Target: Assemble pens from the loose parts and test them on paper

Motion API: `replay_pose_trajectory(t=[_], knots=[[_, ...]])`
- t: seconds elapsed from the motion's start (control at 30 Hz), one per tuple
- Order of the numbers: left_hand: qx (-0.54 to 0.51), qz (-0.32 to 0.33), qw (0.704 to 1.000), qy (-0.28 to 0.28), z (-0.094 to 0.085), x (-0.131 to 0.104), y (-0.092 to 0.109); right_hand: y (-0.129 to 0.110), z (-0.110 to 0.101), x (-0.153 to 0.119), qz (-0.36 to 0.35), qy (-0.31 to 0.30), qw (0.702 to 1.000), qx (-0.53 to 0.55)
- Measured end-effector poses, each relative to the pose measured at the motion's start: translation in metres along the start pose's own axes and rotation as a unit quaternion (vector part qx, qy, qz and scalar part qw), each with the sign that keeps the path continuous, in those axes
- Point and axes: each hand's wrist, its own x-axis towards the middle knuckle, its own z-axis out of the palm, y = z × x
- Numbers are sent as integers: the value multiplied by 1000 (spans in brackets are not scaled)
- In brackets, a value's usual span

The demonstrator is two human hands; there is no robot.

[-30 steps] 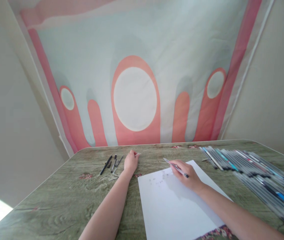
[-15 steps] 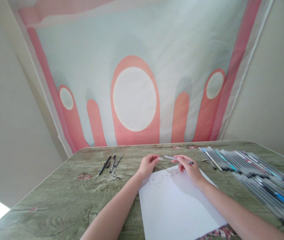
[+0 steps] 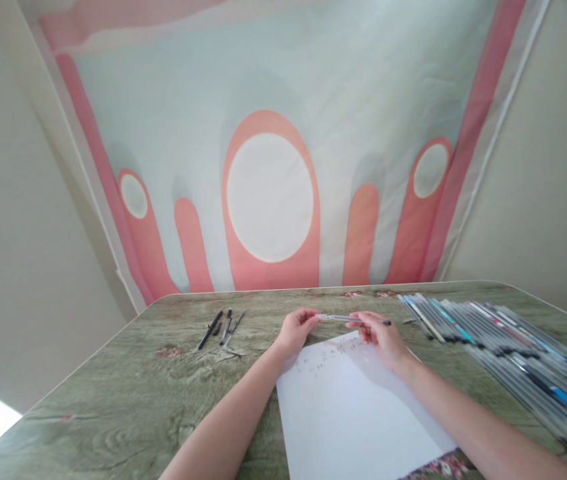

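Observation:
A clear pen (image 3: 348, 319) lies level just above the far edge of a white sheet of paper (image 3: 353, 407). My right hand (image 3: 380, 337) grips its barrel. My left hand (image 3: 297, 329) pinches the pen's pale cap at the left end, pressed against the tip. Small scribbles mark the top of the sheet, under both hands.
A big row of pens (image 3: 508, 350) lies at the right of the green wood-grain table (image 3: 128, 393). A few dark pens (image 3: 222, 327) lie at the far left of centre. A pink and pale blue cloth (image 3: 268, 193) hangs behind the table.
My right hand lifted the pen off the paper and turned it level. My left hand came in from the left with a cap and met the pen's tip.

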Motion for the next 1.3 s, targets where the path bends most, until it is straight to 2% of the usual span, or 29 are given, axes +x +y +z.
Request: replay_pose_trajectory(t=[0.67,0.9,1.03,1.13,1.3], knots=[[40,-9,998,-49,-2,-1,3,-4,0,-2,10,-20,999,34],[20,-18,999,-29,-1,0,5,-10,2,-6,16,-39,999,30],[11,-19,999,-28,-1,1,6,-12,2,-5,47,-60,994,73],[4,-14,1000,-20,-1,1,7,-11,0,-4,50,-47,993,95],[-8,-20,1000,-4,-3,0,10,-8,0,-4,28,-20,998,44]])
